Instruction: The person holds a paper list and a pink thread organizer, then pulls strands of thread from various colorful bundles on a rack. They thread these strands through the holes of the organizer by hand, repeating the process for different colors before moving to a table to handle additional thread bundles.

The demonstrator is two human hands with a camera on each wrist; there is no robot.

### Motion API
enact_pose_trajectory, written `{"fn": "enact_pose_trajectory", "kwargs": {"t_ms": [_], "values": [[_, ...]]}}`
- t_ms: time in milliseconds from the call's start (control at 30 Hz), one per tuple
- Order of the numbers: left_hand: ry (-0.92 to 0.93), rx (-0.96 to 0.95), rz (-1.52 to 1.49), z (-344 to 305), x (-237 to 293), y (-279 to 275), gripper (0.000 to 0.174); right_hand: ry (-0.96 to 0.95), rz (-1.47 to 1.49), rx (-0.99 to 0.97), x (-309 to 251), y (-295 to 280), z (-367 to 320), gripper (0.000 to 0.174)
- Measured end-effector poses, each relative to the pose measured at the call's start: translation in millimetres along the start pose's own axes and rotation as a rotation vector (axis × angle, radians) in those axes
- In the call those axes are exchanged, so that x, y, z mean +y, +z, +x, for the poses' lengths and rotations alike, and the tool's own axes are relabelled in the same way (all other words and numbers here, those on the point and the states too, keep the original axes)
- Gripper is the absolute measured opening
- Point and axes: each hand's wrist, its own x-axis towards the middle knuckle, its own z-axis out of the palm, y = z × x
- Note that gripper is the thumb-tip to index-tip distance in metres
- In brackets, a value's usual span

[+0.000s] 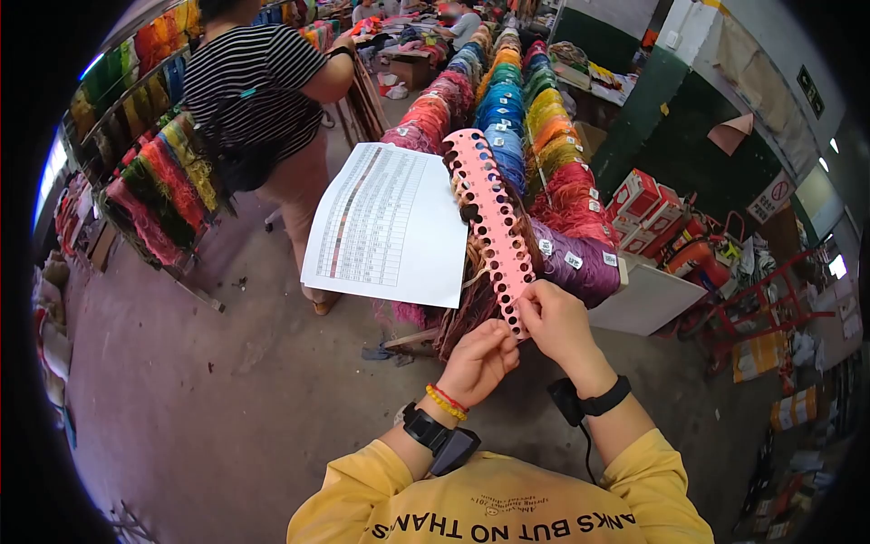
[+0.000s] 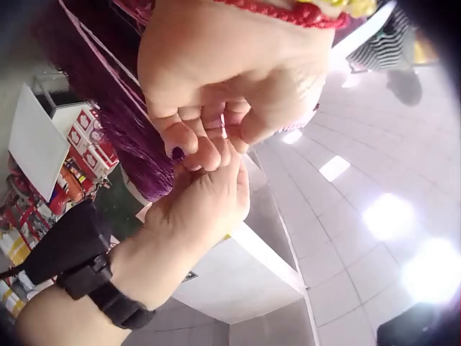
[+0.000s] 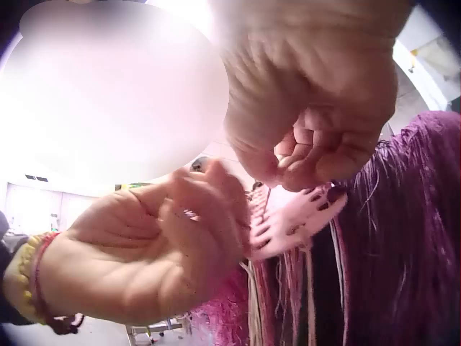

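Observation:
A long pink thread card (image 1: 494, 222) with round holes along both edges lies over the hanks, with strands hanging from it. My right hand (image 1: 555, 325) pinches the card's near end between thumb and fingers. Beside it my left hand (image 1: 480, 361), palm turned up, has bent fingers close to the same end. In the right wrist view the left hand (image 3: 144, 252) is blurred, and I cannot tell whether it pinches a strand. Tan and brown strands (image 3: 288, 288) dangle below the card. A printed sheet with a table (image 1: 390, 227) lies left of the card.
Rows of colourful yarn hanks (image 1: 507, 109) run away ahead, purple hanks (image 1: 580, 263) nearest. A person in a striped top (image 1: 263, 91) stands at the left near a yarn rack (image 1: 159, 195). Red-and-white boxes (image 1: 639, 208) and a red hand truck (image 1: 761, 317) stand at the right.

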Motion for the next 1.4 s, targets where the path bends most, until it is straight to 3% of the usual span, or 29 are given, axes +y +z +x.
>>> {"fn": "enact_pose_trajectory", "kwargs": {"t_ms": [33,233,367,433,500,533,700,800,833,900,1033,1100,1167,1200,1267,1367,1400], "values": [[0.028,0.075,0.102,2.0,-1.5,7.5,0.01,0.006,0.046,-0.004,-1.9,-2.4,-1.7,0.012],[0.105,0.061,-0.018,7.5,-0.5,12.0,0.01,-0.09,0.193,-0.111,-10.4,-24.8,-30.3,0.011],[0.184,0.058,0.115,7.8,0.2,4.0,0.011,0.19,0.272,0.126,4.2,-35.6,-20.0,0.018],[0.173,0.067,0.155,5.9,0.6,7.0,0.012,0.178,0.448,0.157,30.6,-9.5,-10.7,0.022],[0.17,0.079,0.24,6.2,1.8,9.5,0.013,0.354,0.442,-0.131,35.4,-4.1,-8.0,0.025],[0.172,0.092,0.302,3.9,1.0,8.8,0.015,0.309,0.462,-0.184,37.2,-0.2,-6.8,0.022],[0.244,0.221,0.37,-22.5,11.5,8.0,0.032,0.393,0.861,-0.105,36.1,-0.6,-7.4,0.015],[0.17,0.159,-0.009,-42.2,20.0,-33.9,0.029,0.522,0.965,-0.098,30.1,-15.9,-9.5,0.013],[0.175,0.256,-0.035,-50.2,22.0,-29.5,0.023,0.527,0.985,-0.085,30.8,-14.5,-11.4,0.013],[0.15,0.294,-0.001,-64.8,36.4,-41.9,0.033,0.529,1.027,-0.058,32.3,-10.2,-13.0,0.013],[0.265,0.478,0.041,-125.2,93.1,-135.9,0.038,0.554,1.072,0.026,34.5,-12.7,-12.8,0.014],[0.413,0.787,0.087,-172.9,125.9,-172.7,0.035,0.546,1.094,0.067,38.9,-8.2,-12.0,0.015],[0.621,1.026,0.208,-226.0,153.5,-233.6,0.02,0.57,1.195,0.055,27.6,-13.3,-10.8,0.015],[0.57,1.209,0.373,-227.1,158.7,-222.9,0.016,0.57,1.246,0.058,22.1,-14.2,-9.4,0.015],[0.438,1.57,0.704,-219.5,158.3,-174.0,0.024,0.548,1.321,0.057,17.6,-9.1,-7.1,0.014],[0.368,1.368,0.894,-187.5,160.2,-134.3,0.041,0.536,1.389,0.123,5.0,-0.2,-2.9,0.014],[0.393,1.219,0.804,-174.8,164.6,-124.5,0.04,0.535,1.402,0.125,4.0,1.6,-2.9,0.013]]}}
